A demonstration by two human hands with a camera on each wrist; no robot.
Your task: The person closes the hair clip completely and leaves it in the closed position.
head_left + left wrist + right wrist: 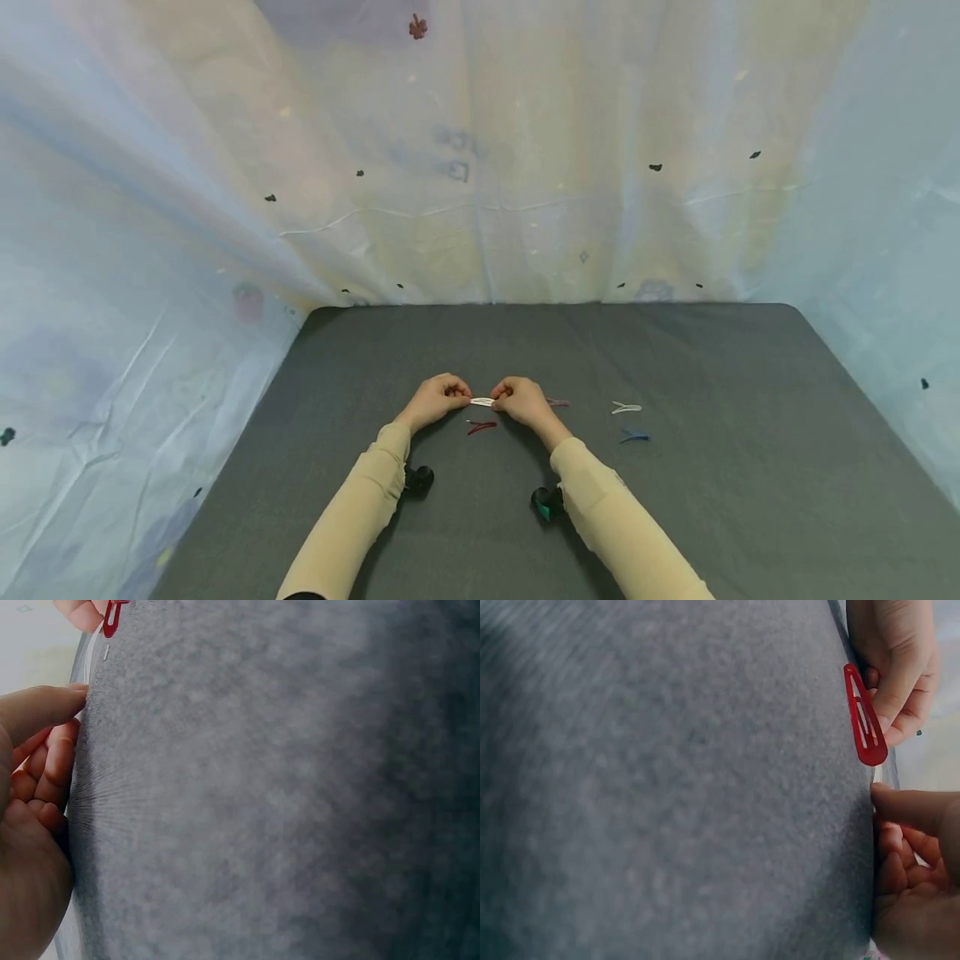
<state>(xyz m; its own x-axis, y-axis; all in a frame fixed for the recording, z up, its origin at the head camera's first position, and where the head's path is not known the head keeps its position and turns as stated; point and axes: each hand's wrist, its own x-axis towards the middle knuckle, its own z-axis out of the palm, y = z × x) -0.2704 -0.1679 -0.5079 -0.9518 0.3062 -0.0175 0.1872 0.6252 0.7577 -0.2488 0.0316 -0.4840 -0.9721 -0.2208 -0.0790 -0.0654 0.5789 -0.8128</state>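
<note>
A white snap hair clip lies lengthwise between the two hands, low over the grey cloth. My left hand pinches its left end between thumb and fingers. At the other end, my right hand pinches the clip with thumb and forefinger. Just nearer to me, a red snap hair clip rests on the cloth with its arms spread apart; its slotted body shows large in the right wrist view. Most of the white clip is hidden by fingers in both wrist views.
Partly behind the right hand lies a pink hair clip. Farther right are a cream hair clip and a blue hair clip, both spread. The grey-covered table meets a pale patterned curtain at its back and sides.
</note>
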